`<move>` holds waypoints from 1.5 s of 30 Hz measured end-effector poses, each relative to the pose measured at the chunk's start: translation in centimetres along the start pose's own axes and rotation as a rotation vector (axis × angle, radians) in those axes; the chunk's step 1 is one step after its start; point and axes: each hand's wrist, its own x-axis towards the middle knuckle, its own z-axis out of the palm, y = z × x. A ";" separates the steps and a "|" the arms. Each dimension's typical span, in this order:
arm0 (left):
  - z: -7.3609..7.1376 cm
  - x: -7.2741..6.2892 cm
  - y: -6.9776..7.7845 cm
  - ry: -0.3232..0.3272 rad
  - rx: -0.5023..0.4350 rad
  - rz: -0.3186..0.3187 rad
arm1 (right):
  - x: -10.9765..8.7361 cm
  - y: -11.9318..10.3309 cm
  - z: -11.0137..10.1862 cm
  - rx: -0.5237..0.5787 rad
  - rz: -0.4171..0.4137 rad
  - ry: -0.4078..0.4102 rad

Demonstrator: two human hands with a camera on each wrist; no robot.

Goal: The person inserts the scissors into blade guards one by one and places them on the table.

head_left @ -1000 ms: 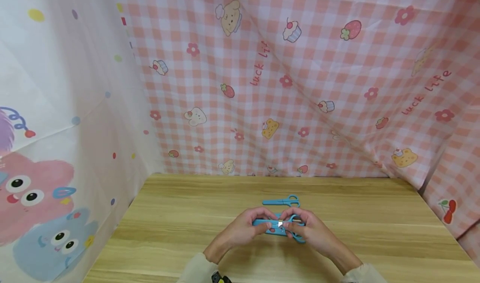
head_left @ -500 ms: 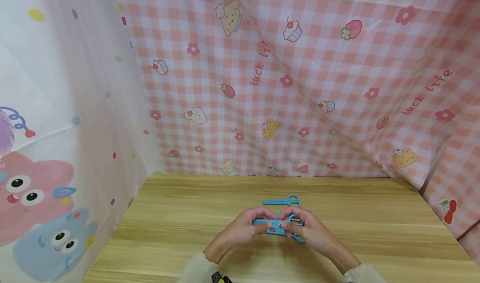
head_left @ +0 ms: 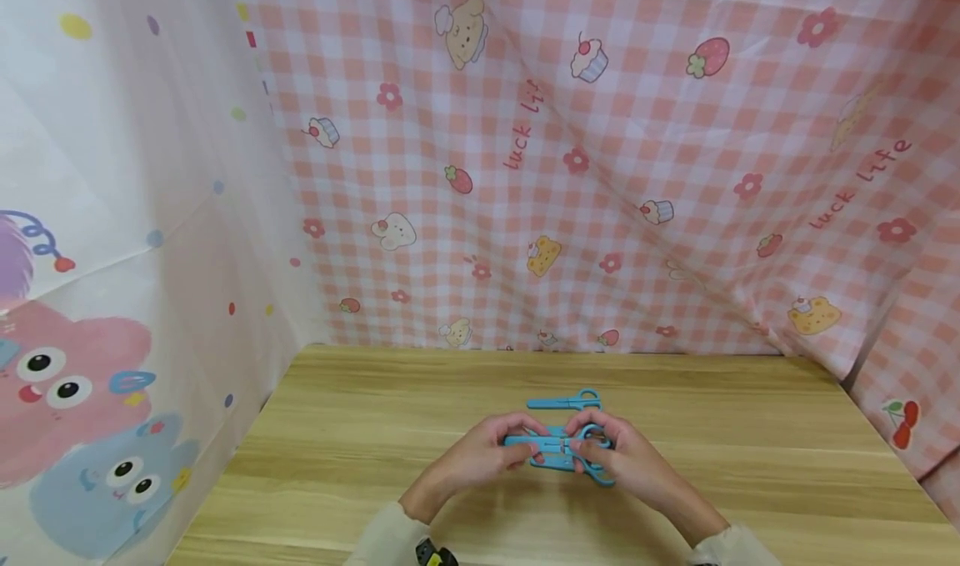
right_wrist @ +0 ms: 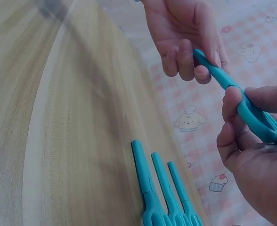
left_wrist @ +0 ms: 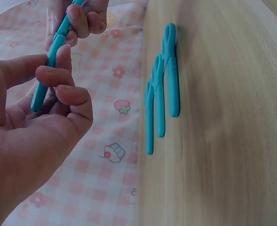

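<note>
Both hands hold one pair of blue scissors (head_left: pixel 551 444) in a blue blade cover, raised above the table. My left hand (head_left: pixel 483 451) pinches the cover (left_wrist: pixel 53 61) near its tip between thumb and fingers. At the other end, my right hand (head_left: pixel 628 459) grips the scissors by the handles (right_wrist: pixel 258 120), thumb near the pivot. Cover and handles meet almost end to end. Below lie three more covered blue scissors side by side; the farthest scissors (head_left: pixel 564 402) show whole in the head view, while the hands partly hide the nearer scissors (head_left: pixel 555 463).
The wooden table (head_left: pixel 360 433) runs up to a pink checked cloth (head_left: pixel 420 174) at the back. A white cloth with cartoon figures (head_left: pixel 82 383) hangs at the left. A black and yellow band (head_left: pixel 435 553) is on the left wrist.
Shiny metal showed between cover and handles a second ago; that gap has narrowed to almost nothing as the cover and scissors came together. Both hands keep their grip.
</note>
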 end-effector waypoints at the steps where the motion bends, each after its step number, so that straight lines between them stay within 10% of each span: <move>1: 0.0 0.0 -0.1 -0.001 -0.004 -0.001 | 0.0 0.0 0.0 0.000 0.004 0.010; 45: 0.6 0.1 0.4 0.000 -0.029 0.021 | -0.4 0.7 0.4 0.124 -0.010 0.017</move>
